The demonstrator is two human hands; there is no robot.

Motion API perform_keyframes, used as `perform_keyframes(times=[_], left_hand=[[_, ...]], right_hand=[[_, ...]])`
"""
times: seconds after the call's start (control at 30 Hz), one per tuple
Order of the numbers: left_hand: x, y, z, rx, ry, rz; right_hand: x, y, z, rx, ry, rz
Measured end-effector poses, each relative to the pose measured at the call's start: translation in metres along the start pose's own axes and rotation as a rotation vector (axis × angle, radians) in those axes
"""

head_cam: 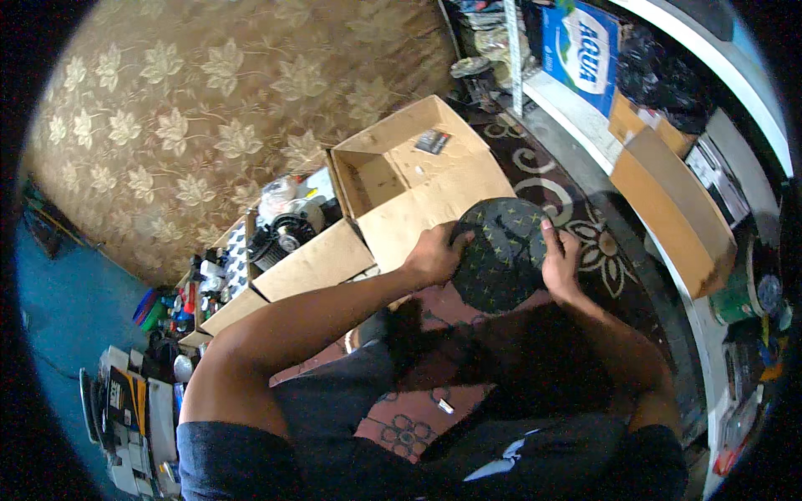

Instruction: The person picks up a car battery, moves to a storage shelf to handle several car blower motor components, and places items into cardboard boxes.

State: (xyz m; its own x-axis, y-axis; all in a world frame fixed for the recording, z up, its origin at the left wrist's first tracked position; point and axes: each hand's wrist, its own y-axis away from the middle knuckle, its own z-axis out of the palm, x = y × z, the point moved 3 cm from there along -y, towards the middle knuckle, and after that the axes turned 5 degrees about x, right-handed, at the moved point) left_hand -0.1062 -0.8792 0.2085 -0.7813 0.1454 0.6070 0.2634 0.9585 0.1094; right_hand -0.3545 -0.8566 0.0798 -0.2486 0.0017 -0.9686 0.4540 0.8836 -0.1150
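Between my hands is a round, flat, dark item (501, 269), patterned with small yellow-green star-like marks; its exact kind is unclear. My left hand (435, 253) grips its left edge, while my right hand (559, 257) pinches the right edge with the thumb on top. Just beyond it stands an open cardboard box (432, 216). Inside that box lie a small dark packet (433, 141) and a tiny white piece (419, 170).
Along the right runs a white shelf (567, 119) bearing a blue Aqua carton (579, 53) and an open cardboard box (670, 213). More boxes at left hold a black ribbed device (285, 238) and several small containers. A patterned dark rug (601, 250) lies beside the shelf.
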Motion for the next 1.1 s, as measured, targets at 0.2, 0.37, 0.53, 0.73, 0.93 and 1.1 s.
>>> perform_keyframes(times=[0.2, 0.37, 0.53, 0.73, 0.93, 1.1], left_hand=[[-0.066, 0.026, -0.037, 0.02, 0.028, -0.174], [-0.096, 0.037, -0.045, -0.023, 0.103, -0.141], [-0.104, 0.027, -0.089, 0.008, 0.133, -0.099], [-0.104, -0.009, -0.13, 0.127, 0.13, 0.147], [-0.127, -0.066, -0.152, 0.068, 0.31, 0.158], [-0.112, -0.091, -0.191, 0.101, 0.464, 0.152]], right_hand=[[-0.06, 0.031, 0.062, -0.147, -0.126, -0.124], [-0.072, 0.034, 0.074, -0.294, -0.067, -0.18], [-0.097, 0.033, 0.091, -0.316, -0.02, -0.152], [-0.127, 0.016, 0.106, -0.173, -0.019, -0.258], [-0.171, -0.001, 0.118, -0.089, 0.079, -0.251], [-0.184, -0.017, 0.129, 0.114, 0.141, -0.275]])
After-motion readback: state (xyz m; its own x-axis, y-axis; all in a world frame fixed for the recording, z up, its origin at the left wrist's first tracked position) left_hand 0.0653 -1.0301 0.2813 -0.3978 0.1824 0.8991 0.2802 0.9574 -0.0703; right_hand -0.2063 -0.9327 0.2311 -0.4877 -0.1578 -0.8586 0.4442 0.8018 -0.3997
